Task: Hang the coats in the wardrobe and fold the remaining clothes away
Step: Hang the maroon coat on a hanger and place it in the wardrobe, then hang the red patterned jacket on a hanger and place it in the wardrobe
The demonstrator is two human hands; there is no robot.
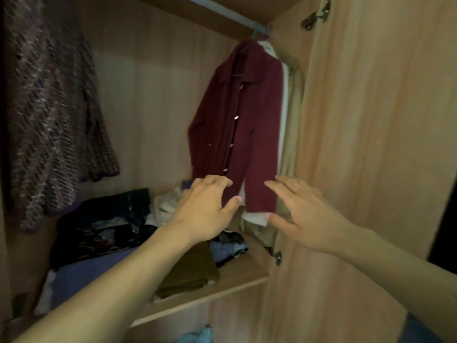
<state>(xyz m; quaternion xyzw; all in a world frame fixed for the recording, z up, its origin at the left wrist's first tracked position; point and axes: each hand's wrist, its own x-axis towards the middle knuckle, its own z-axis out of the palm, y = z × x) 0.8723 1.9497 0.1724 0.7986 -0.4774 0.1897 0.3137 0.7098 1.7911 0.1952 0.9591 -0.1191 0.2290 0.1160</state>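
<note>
Wardrobe [158, 100]: maroon coat [237, 125] hangs above left hand [205, 209], right hand [304, 214].

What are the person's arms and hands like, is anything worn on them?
Both forearms are bare as far as the picture shows: no sleeves or cuffs. The left hand and right hand have no gloves, and I can see no rings, watch or bracelet on them. The fingernails look short and unpainted.
</note>
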